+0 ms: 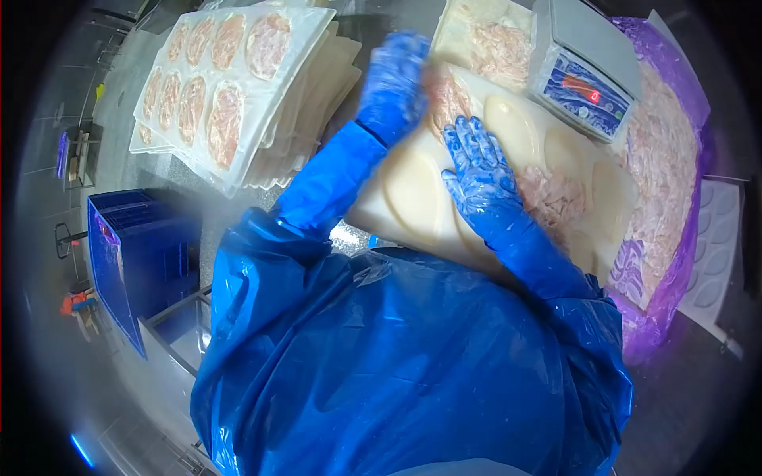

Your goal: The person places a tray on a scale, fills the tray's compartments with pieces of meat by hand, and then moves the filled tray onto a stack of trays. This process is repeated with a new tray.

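Note:
Both hands wear blue gloves over blue sleeves. My left hand [397, 86] is at the upper left edge of a white tray [409, 186] with oval hollows; it is smeared by motion, and what its fingers do is unclear. Pale residue coats my right hand [482, 176], which lies palm down with fingers spread on the middle of this tray, its fingertips touching the lower edge of the raw meat [450, 99] in an upper hollow. A heap of loose meat pieces [552, 194] lies on the tray just right of my right hand.
Stacked trays with filled ovals [226, 87] stand upper left. Behind the work tray are a scale [583, 91] and a container of meat [500, 47]. A purple-lined bin of meat [659, 166] is at right, moulded sheets [714, 242] beyond it. A blue crate [147, 254] is at left.

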Demonstrator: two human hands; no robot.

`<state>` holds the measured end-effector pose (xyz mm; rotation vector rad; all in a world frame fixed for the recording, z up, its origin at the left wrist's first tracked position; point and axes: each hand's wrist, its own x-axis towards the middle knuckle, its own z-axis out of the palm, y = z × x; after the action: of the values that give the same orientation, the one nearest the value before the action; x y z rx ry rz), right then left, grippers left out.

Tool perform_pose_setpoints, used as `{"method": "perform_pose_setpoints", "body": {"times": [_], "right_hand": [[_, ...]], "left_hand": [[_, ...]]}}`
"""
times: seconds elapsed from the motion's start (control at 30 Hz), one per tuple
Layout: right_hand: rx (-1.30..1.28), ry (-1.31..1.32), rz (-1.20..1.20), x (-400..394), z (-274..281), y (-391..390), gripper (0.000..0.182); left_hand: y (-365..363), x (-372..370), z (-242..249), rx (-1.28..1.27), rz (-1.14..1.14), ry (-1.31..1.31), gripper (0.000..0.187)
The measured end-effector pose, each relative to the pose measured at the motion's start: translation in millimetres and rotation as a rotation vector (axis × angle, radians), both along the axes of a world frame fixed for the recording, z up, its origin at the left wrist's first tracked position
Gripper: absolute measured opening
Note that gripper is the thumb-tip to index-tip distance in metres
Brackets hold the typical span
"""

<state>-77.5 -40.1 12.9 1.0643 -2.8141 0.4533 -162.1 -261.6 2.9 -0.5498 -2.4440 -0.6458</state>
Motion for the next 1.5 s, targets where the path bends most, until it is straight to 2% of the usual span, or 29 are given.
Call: {"method": "perform_pose_setpoints", "body": {"times": [0.03, 0.1, 0.17, 0.23, 0.3, 0.33, 0.4, 0.5, 0.53, 0.6, 0.63, 0.7, 0.73, 0.77, 0.9, 0.97, 1.0, 1.03, 1.1, 1.17, 1.23, 1.3, 1.33, 1.37, 1.4, 1.43, 1.5], "right_hand": [[-0.017, 0.001, -0.005, 1, 1, 0, 0.065], [-0.041, -0.050, 0.036, 3, 9, 6, 0.061], [-0.063, -0.092, 0.070, 2, 20, 27, 0.058], [-0.483, -0.234, 0.088, 3, 31, 66, 0.046], [-0.687, -0.256, -0.135, 9, 37, 104, 0.036], [-0.693, -0.257, -0.140, 14, 41, 123, 0.036], [-0.784, -0.290, -0.359, 25, 47, 152, 0.032], [-0.886, -0.423, -0.490, 42, 46, 167, 0.030], [-0.839, -0.325, -0.406, 44, 42, 172, 0.030], [-0.890, -0.327, -0.405, 46, 37, 175, 0.030], [-0.947, -0.344, -0.399, 49, 35, 168, 0.030], [-0.867, -0.288, -0.424, 45, 34, 146, 0.031], [-0.650, -0.118, -0.330, 43, 21, 137, 0.029], [-0.429, 0.047, -0.230, 43, 14, 135, 0.026], [-0.421, 0.044, -0.132, 50, 16, 162, 0.025], [-0.266, -0.153, -0.334, 53, 32, 171, 0.024], [-0.338, 0.040, -0.272, 46, 17, 174, 0.025], [-0.337, 0.035, -0.264, 42, 22, 163, 0.025], [-0.377, 0.087, -0.102, 33, 42, 128, 0.023], [-0.335, 0.042, -0.035, 28, 33, 109, 0.023], [-0.487, -0.186, -0.114, 22, 31, 92, 0.021], [-0.491, -0.195, -0.087, 19, 45, 62, 0.021], [-0.617, -0.159, -0.013, 14, 47, 44, 0.021], [-0.740, -0.123, 0.064, 12, 48, 31, 0.022], [-0.698, -0.284, 0.094, 13, 50, 23, 0.029], [-0.694, -0.293, 0.108, 9, 44, 17, 0.029], [-0.256, 0.189, 0.143, -1, 21, 12, 0.038]], "left_hand": [[15, 10, 5, -0.176, -0.016, -0.087, 0.074], [23, 14, -4, -0.238, -0.021, -0.229, 0.074], [33, 39, -7, -0.210, -0.067, -0.223, 0.076], [40, 67, -1, -0.204, -0.081, -0.305, 0.077], [34, 66, 1, -0.239, -0.037, -0.265, 0.077], [38, 65, 2, -0.245, -0.041, -0.266, 0.077], [50, 59, 6, -0.202, 0.093, -0.182, 0.075], [57, 39, -8, -0.234, -0.055, -0.245, 0.075], [59, 32, -5, -0.230, -0.036, -0.158, 0.079], [72, 40, -3, -0.079, -0.044, -0.138, 0.072], [89, 56, 16, -0.016, -0.049, -0.134, 0.068], [132, 89, 41, 0.138, -0.281, -0.395, 0.059], [149, 102, 29, -0.037, -0.307, -0.221, 0.047], [160, 110, 23, -0.072, -0.228, -0.238, 0.041], [138, 119, 26, -0.072, -0.159, -0.253, 0.037], [136, 124, 27, -0.037, -0.099, -0.244, 0.036], [141, 126, 27, -0.050, -0.140, -0.302, 0.034], [143, 129, 26, -0.061, -0.180, -0.361, 0.032], [138, 121, 21, -0.007, -0.196, -0.345, 0.028], [126, 119, 15, 0.220, -0.267, -0.390, 0.026], [106, 123, 18, 0.226, -0.261, -0.349, 0.023], [86, 134, 42, 0.497, -0.180, -0.374, 0.020], [78, 143, 55, 0.662, -0.140, -0.408, 0.017], [67, 149, 79, 0.471, -0.099, -0.327, 0.019], [55, 163, 97, 0.475, -0.116, -0.486, 0.022], [43, 176, 106, 0.478, -0.132, -0.645, 0.024], [16, 195, 97, 0.433, -0.135, -0.707, 0.027]]}}
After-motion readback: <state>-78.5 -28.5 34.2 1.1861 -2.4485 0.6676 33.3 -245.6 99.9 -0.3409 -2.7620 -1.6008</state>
